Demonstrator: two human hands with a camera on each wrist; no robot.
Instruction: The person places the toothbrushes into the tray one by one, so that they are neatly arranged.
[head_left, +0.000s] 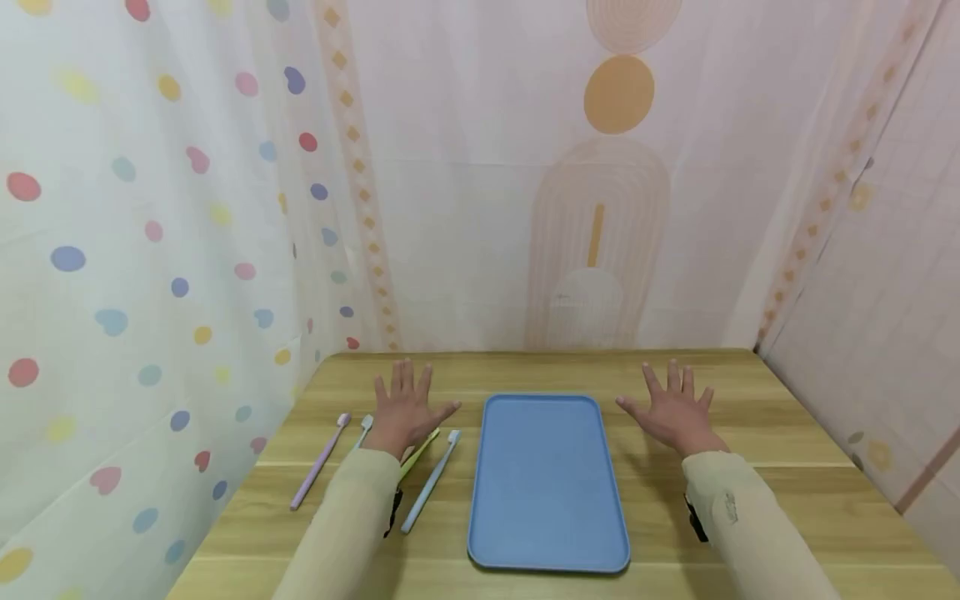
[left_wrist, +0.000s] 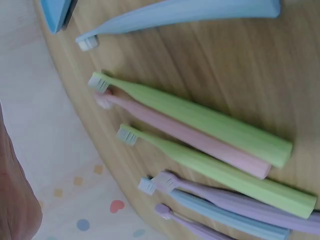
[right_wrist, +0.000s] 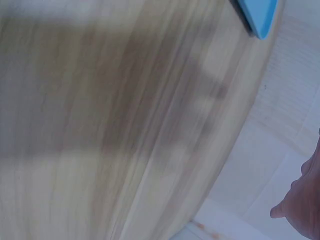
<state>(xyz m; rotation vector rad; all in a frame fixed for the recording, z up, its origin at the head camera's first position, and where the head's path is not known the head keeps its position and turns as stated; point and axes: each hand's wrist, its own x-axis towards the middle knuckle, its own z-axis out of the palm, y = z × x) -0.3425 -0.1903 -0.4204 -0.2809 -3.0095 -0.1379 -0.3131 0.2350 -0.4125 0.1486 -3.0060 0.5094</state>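
Note:
My left hand (head_left: pixel 405 414), fingers spread, is held above several toothbrushes on the left of the table. A purple toothbrush (head_left: pixel 318 467) lies farthest left; a light blue toothbrush (head_left: pixel 431 485) is nearest the tray. Between them, partly hidden by my hand and sleeve in the head view, lie more. The left wrist view shows these: a pink toothbrush (left_wrist: pixel 190 134) between two green ones, and another purple toothbrush (left_wrist: pixel 225 195) partly over a blue toothbrush (left_wrist: pixel 225 212). To the right of a blue rectangular tray (head_left: pixel 547 483), my right hand (head_left: pixel 675 414) is spread over the table, holding nothing.
The wooden table (head_left: pixel 795 500) has its far edge against a patterned curtain (head_left: pixel 465 250). A dotted curtain (head_left: pixel 150 333) hangs along the left side, and another pale curtain (head_left: pixel 885 275) along the right. Dark bands show under both sleeves near the wrists.

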